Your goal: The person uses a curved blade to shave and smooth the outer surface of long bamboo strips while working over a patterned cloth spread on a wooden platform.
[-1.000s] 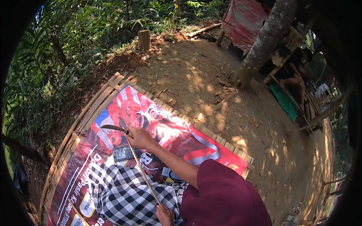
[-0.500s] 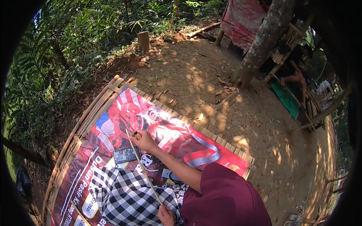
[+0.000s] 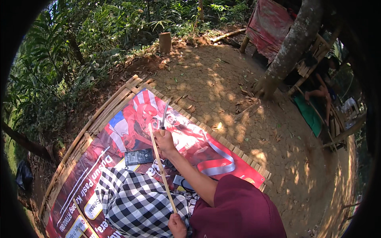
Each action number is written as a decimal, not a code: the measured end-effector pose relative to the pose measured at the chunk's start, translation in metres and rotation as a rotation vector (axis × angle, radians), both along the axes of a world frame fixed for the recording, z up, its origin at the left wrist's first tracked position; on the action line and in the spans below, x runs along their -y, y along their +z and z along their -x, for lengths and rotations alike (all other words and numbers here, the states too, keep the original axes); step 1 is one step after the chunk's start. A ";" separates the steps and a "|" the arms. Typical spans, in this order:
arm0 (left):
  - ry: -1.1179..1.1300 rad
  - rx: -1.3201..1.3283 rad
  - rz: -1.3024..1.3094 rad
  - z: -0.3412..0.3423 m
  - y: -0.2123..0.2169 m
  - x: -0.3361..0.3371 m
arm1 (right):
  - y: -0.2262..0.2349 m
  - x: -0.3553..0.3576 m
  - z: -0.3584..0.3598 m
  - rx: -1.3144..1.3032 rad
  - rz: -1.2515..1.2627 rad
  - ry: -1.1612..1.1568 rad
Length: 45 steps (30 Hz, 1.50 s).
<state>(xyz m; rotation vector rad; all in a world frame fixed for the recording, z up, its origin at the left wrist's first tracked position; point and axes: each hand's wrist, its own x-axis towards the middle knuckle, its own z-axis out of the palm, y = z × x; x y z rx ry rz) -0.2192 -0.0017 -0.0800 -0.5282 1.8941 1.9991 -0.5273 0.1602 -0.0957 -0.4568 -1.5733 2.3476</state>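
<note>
Head view: I see the right hand [image 3: 164, 139] clenched on the handle of a knife [image 3: 164, 116], its blade now pointing up and away over the printed red banner [image 3: 222, 158]. A second ago the blade lay curved off to the left of that hand; half a second ago it was low against the bamboo stick [image 3: 162, 168]. I judge a shaving stroke along the stick has just ended and the knife has been lifted clear. The stick runs from the right hand down to the left hand [image 3: 177, 225], which grips its near end just past the checked cloth [image 3: 135, 206]. A dark phone [image 3: 139, 156] lies on the banner left of the stick. The banner covers a bamboo platform [image 3: 107, 109].
</note>
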 end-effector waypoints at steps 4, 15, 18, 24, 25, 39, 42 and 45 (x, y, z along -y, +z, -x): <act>-0.072 -0.106 -0.024 0.009 0.005 -0.008 | 0.026 -0.027 -0.003 -0.125 -0.673 -0.362; 0.046 0.021 -0.211 0.003 0.024 -0.010 | 0.096 -0.092 -0.016 -0.264 -0.584 -0.395; 0.145 -0.025 -0.199 0.015 0.038 -0.007 | 0.108 -0.076 -0.030 -0.123 -0.546 -0.198; 0.062 -0.072 -0.162 0.018 0.052 -0.014 | 0.130 -0.042 -0.053 -0.197 -0.497 0.008; 0.054 -0.084 -0.180 0.017 0.052 -0.016 | 0.133 -0.041 -0.056 -0.209 -0.502 0.023; 0.012 -0.250 0.294 -0.011 0.065 -0.041 | 0.144 -0.047 -0.075 -0.199 -0.778 0.011; 0.015 -0.336 0.246 -0.008 0.051 -0.040 | 0.138 -0.050 -0.074 -0.140 -0.725 0.105; 0.010 -0.326 0.234 -0.011 0.047 -0.040 | 0.133 -0.051 -0.073 -0.167 -0.713 0.103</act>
